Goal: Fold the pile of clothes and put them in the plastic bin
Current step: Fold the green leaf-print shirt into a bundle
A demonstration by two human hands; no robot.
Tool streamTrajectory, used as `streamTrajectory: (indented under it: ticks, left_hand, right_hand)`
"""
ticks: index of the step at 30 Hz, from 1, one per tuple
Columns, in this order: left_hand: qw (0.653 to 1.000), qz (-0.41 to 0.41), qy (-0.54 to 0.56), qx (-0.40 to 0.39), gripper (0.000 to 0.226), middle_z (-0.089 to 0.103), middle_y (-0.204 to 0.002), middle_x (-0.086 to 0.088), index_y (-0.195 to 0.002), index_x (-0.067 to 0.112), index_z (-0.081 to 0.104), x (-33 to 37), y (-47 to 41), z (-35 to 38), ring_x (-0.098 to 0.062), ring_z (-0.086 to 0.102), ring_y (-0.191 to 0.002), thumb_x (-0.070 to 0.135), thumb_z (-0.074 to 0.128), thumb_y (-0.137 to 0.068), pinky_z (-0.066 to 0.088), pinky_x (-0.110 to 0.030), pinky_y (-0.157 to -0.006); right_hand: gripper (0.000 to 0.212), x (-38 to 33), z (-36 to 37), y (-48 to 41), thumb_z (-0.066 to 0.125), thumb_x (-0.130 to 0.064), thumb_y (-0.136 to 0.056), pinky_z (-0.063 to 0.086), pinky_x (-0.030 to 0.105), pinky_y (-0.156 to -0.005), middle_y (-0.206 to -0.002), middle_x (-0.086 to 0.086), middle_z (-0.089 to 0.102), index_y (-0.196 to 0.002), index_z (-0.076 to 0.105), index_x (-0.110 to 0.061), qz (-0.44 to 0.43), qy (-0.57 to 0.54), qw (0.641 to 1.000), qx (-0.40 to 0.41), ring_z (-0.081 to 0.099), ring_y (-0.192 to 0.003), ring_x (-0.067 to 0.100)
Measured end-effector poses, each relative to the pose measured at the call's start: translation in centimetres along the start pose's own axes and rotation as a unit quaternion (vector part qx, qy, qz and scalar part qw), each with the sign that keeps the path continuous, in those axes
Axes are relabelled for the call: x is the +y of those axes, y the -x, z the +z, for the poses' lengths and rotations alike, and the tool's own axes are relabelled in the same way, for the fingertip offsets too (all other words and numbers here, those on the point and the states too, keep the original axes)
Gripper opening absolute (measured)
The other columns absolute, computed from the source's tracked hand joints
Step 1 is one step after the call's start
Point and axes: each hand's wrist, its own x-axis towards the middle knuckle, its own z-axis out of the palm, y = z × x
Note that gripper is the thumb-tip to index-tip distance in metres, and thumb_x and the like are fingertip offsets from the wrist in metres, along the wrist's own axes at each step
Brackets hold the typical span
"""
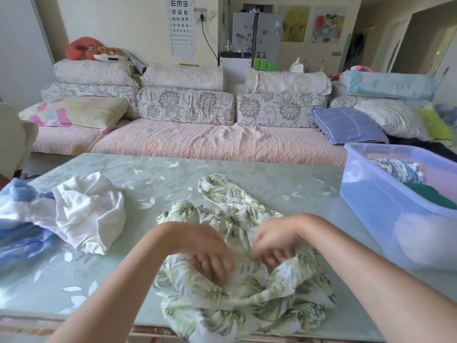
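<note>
A crumpled white garment with a green leaf print lies at the table's near edge, one part stretching away toward the middle. My left hand reaches into its folds, fingers curled in the cloth. My right hand pinches the same fabric just to the right. A rumpled white garment and a blue one lie in a pile on the left. The clear bluish plastic bin stands at the right with folded clothes inside: a patterned piece and a dark green one.
The table has a pale green cover with white leaves. Behind it runs a long sofa with floral cushions and pillows. A white chair stands at the far left.
</note>
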Motion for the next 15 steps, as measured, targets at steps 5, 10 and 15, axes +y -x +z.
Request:
streamTrajectory:
  ticks: [5,10,15]
  left_hand:
    - [0.847,0.062,-0.298,0.435,0.053,0.051,-0.134,0.011,-0.133,0.038,0.051,-2.5,-2.4,-1.4,-0.018,0.045,-0.128,0.036,0.069,-0.082,0.039,-0.036,-0.105]
    - [0.849,0.037,-0.295,0.437,0.037,0.069,-0.109,0.005,-0.117,0.036,0.067,-4.1,-2.7,-1.8,-0.019,0.061,-0.104,0.018,0.056,-0.086,0.046,-0.03,-0.095]
    - [0.875,0.064,-0.186,0.443,0.014,0.05,-0.064,0.003,-0.062,0.013,0.059,-4.5,0.5,-3.4,-0.02,0.045,-0.061,0.012,0.05,-0.072,0.042,-0.026,-0.053]
  right_hand:
    - [0.055,-0.2,-0.3,-2.3,0.077,-0.047,-0.072,0.042,0.037,-0.103,-0.134,-0.008,0.051,-0.123,0.059,-0.038,-0.106,0.082,0.937,0.322,0.048,-0.125,0.015]
    - [0.046,0.2,1.2,-4.1,0.072,-0.025,-0.08,0.044,0.024,-0.078,-0.119,-0.009,0.061,-0.124,0.064,-0.038,-0.101,0.172,0.945,0.26,0.058,-0.105,0.015]
    - [0.032,-2.0,1.1,-4.1,0.06,-0.005,-0.077,0.051,0.028,-0.07,-0.086,-0.013,0.065,-0.071,0.067,-0.036,-0.178,0.063,0.938,0.29,0.062,-0.084,0.011]
